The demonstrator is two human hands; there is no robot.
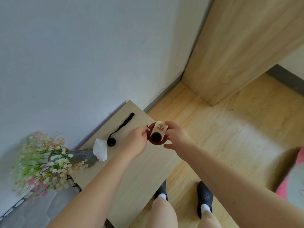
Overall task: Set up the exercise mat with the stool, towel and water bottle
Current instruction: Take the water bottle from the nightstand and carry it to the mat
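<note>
I look straight down on a water bottle (157, 134) with a dark red lid, a cream flip cap with a gold button and a dark round opening. It stands or hangs at the far right corner of a pale wooden table (131, 170). My left hand (137, 142) pinches the lid's left edge with its fingertips. My right hand (176, 139) wraps around the bottle's right side, thumb on the cream cap. The bottle's body is hidden under the lid. No mat, stool or towel shows clearly.
On the table lie a black strap with a round end (118, 130), a crumpled white tissue (100, 150) and a grey vase of small flowers (44, 160). A white wall is behind. Wooden floor and a wooden cabinet (238, 51) lie right; pink-grey fabric (292, 181) at the right edge.
</note>
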